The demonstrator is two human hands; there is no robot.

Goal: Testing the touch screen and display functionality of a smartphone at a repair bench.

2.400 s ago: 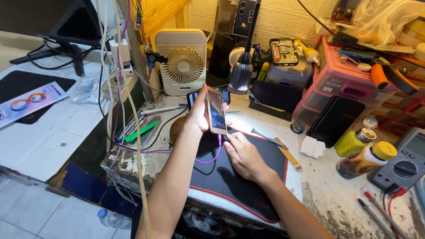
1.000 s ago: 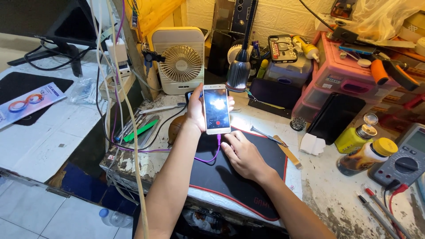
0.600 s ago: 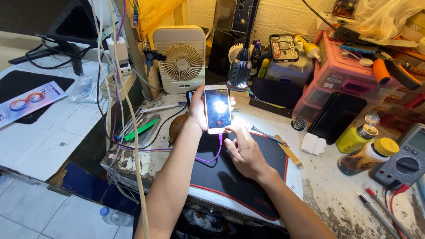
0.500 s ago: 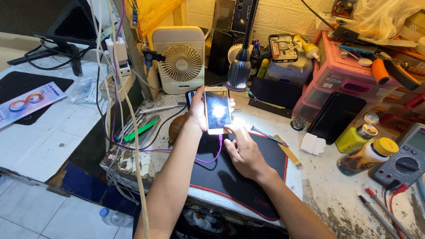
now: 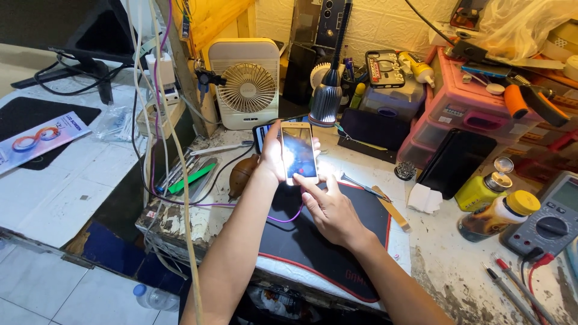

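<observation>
Left hand (image 5: 274,157) raised above the counter (image 5: 445,265), fingers wrapped shut around a white smartphone (image 5: 299,153), thumb along the near edge, the other fingertips just peeking past the far edge. Phone held upright, lit screen facing the camera, tilted slightly. Purple cable (image 5: 283,218) hanging from just below those fingers, looping down over the black mat (image 5: 337,253) and off toward the tangled wires on the left.

Right hand (image 5: 330,207) low over the mat, palm down, fingers loosely spread and holding nothing. Index fingertip stretched up to the bottom edge of the phone, touching or nearly touching it; cannot tell which. Remaining fingers curled lightly, hovering just above the mat.

Just beyond the left fingers, the head of a gooseneck lamp (image 5: 326,102), casting a bright patch on the counter behind the phone. Further back from them, a small cream desk fan (image 5: 245,84). To the right of the right fingers, metal tweezers (image 5: 360,185) and a flat wooden stick (image 5: 391,207) at the mat's edge. Well apart to the right, a yellow bottle (image 5: 481,189), a brown bottle with a yellow cap (image 5: 498,215) and a multimeter (image 5: 548,219). Left of the left fingers, a brown rubber bulb (image 5: 242,174) near the mat's corner.
</observation>
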